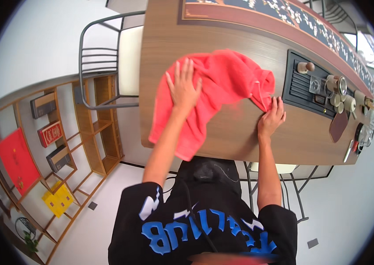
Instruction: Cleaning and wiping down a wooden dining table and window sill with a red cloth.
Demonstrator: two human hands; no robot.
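Observation:
A coral-red towel (222, 73) lies bunched and curved across the wooden table (235, 137), and one end of it droops over the near edge. My left hand (184, 88) rests flat on the towel's left part, fingers spread. At the towel's right end, my right hand (271, 118) has its fingers closed at a corner by the hem; the thumb is mostly hidden. Just beyond that hand sits a black slatted tea tray (289, 90).
Cups, a glass pitcher and a wooden-knobbed pot (302, 67) stand on and beside the tray. A dark paddle-shaped mat (338, 127) lies at right. A flowered runner (257, 17) spans the far side. Chairs (130, 62) flank the table; wooden shelves (87, 128) stand left.

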